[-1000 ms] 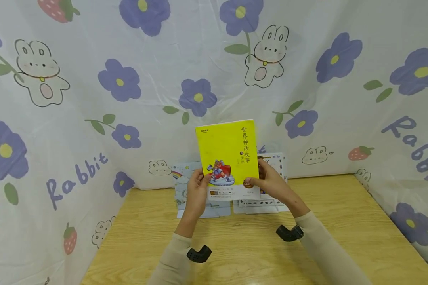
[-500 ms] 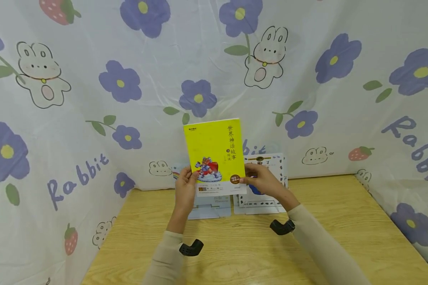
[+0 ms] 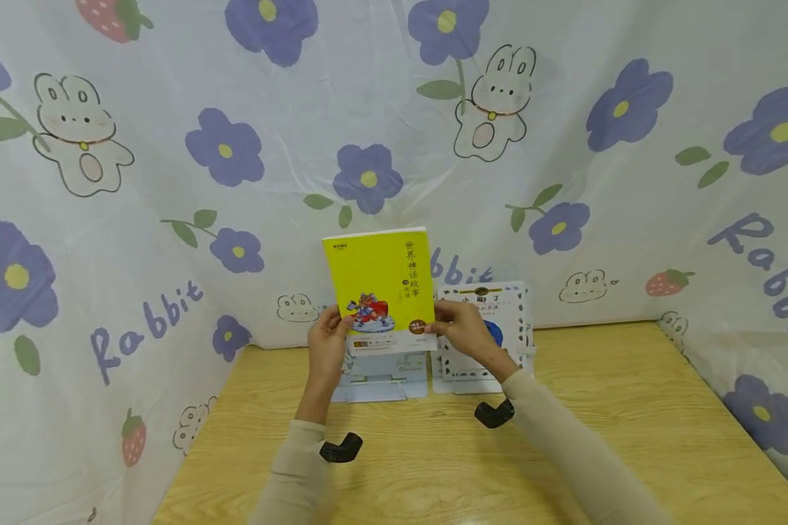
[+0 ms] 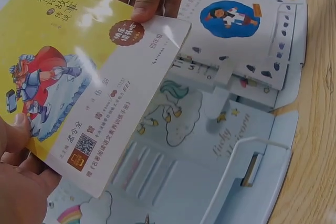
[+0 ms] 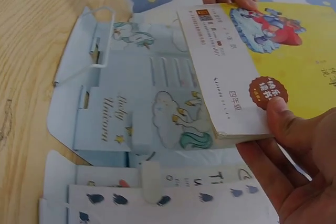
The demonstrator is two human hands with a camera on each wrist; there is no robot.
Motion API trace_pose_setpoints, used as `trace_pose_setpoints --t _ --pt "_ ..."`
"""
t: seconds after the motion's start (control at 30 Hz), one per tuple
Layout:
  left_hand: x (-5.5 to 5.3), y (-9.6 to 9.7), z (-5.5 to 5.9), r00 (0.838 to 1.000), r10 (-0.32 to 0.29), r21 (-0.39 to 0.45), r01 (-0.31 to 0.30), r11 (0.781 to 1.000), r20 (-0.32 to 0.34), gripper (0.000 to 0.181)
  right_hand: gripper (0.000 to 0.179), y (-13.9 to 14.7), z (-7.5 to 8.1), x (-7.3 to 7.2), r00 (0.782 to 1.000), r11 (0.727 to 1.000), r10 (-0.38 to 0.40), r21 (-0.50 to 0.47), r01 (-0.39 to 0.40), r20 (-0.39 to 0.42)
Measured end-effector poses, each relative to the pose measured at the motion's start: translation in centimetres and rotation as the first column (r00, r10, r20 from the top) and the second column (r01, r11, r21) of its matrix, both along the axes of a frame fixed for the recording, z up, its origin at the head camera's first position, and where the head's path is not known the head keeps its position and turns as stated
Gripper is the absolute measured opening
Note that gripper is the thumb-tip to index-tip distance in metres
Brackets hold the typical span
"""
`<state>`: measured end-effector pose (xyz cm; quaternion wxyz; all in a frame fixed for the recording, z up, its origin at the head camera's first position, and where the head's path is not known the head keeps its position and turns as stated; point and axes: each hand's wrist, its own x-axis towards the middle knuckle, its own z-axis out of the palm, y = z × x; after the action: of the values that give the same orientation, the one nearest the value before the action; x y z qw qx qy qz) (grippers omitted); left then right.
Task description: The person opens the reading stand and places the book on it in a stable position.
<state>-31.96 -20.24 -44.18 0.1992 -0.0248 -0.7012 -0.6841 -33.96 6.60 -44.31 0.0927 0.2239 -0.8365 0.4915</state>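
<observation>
A yellow paperback book with a white band along its bottom stands upright in the air between both hands. My left hand grips its lower left edge, thumb on the front cover and fingers behind. At the lower right corner my right hand pinches it the same way, the thumb beside a brown round badge. Behind and below the book is a light blue book stand with unicorn pictures, partly covered by it. In the right wrist view the stand's ledge and wire holder show in front of its back plate.
To the right, a white picture book with a footprint border and blue picture leans on a second stand. Both stands are on a wooden table, near a flower-and-rabbit cloth hanging behind. Black wrist mounts sit under the forearms.
Both hands have carried the yellow book leftward, from between the two stands to over the blue unicorn stand. The white picture book on the right has come into fuller view.
</observation>
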Motion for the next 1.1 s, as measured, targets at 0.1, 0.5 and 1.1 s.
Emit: trace_pose_setpoints --t 0.1,0.5,1.1 --pt "-0.2 -0.6 -0.4 0.999 0.036 0.013 -0.036 0.999 0.001 0.027 0.021 -1.0 -0.8 -0.4 1.0 1.0 -0.014 -0.024 0.015 0.026" --pt "-1.2 -2.7 -1.9 0.996 0.091 0.009 -0.091 0.996 0.016 0.027 0.033 -4.1 -2.8 -1.4 0.996 0.995 -0.043 -0.091 0.051 0.081" --pt "-2.4 -4.2 -3.4 0.991 0.125 0.058 -0.127 0.99 0.039 0.029 0.018 -6.0 -4.2 -2.1 0.965 0.964 -0.113 0.209 0.165 -0.237"
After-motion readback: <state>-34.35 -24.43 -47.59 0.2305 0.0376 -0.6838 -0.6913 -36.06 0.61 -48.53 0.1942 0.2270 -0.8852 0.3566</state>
